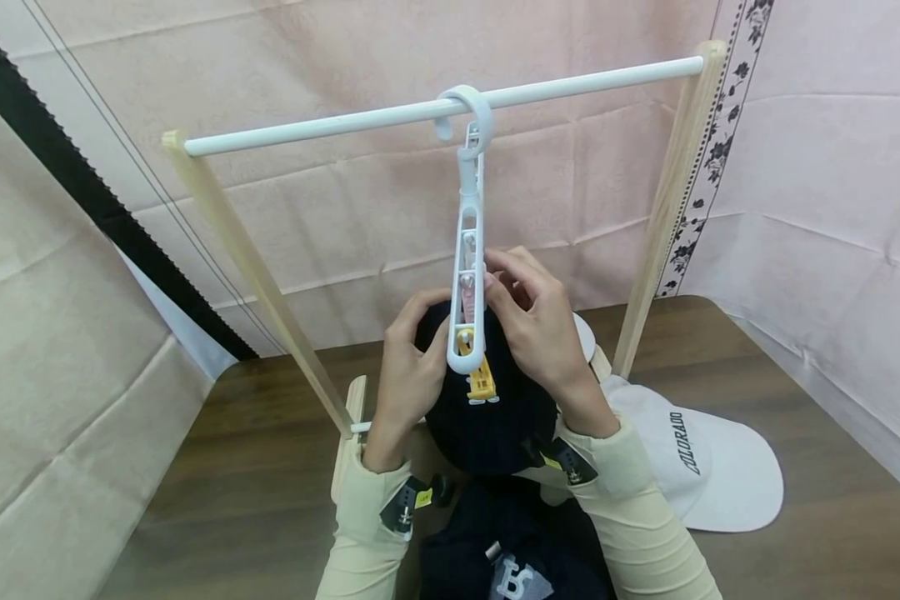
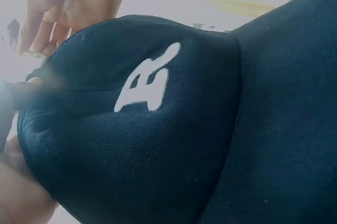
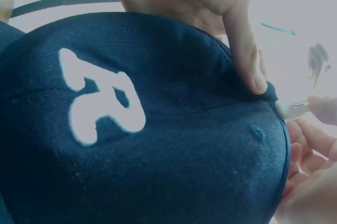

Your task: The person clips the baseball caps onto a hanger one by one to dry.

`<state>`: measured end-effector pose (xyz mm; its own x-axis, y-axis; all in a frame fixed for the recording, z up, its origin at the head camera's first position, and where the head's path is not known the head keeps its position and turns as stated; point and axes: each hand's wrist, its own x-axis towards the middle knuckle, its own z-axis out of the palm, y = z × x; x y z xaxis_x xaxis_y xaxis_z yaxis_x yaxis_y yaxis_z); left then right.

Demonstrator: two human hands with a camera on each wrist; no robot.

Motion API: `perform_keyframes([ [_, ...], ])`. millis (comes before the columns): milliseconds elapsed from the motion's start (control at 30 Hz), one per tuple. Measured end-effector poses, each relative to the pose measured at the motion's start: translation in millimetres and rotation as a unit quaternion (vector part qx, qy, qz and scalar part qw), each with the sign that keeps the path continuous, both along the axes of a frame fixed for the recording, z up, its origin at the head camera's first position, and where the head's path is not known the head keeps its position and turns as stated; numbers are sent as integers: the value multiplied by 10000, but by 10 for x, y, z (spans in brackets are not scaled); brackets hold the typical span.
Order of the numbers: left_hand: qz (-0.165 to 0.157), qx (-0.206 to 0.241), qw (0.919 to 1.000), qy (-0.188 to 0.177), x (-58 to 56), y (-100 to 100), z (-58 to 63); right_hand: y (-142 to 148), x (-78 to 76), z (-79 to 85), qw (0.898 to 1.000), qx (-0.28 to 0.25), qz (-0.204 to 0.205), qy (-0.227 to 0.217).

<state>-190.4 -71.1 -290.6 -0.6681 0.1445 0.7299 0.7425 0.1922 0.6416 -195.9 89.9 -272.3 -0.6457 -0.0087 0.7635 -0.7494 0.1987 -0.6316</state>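
The head view looks forward and down over the table (image 1: pixel 232 508), far enough back to take in the rack (image 1: pixel 600 81), the dark cap (image 1: pixel 457 425), the left hand (image 1: pixel 412 367) and the right hand (image 1: pixel 536 325). Both wrist views face the cap's front very closely, from opposite sides, sharing its white letter (image 2: pixel 159 90), turned differently in each.

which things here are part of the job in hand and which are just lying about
Part of the job, it seems:
held dark cap
hanger
pink clip
yellow clip
white rod

Lying about, perhaps awaiting a turn:
white COLORADO cap
second dark cap
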Motion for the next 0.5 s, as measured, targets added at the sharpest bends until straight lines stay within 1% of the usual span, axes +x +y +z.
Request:
perform_keyframes([
  [167,-71,163,9997,160,-151,-41,-123,5,1,14,10000,59,2,43],
  [200,-82,205,9996,183,-163,-49,-133,5,0,15,10000,64,12,44],
  [333,-135,352,9990,243,-170,-61,-144,1,2,10,10000,88,16,33],
  [500,-156,420,9987,230,-161,-56,-140,4,4,2,9999,132,-14,43],
])
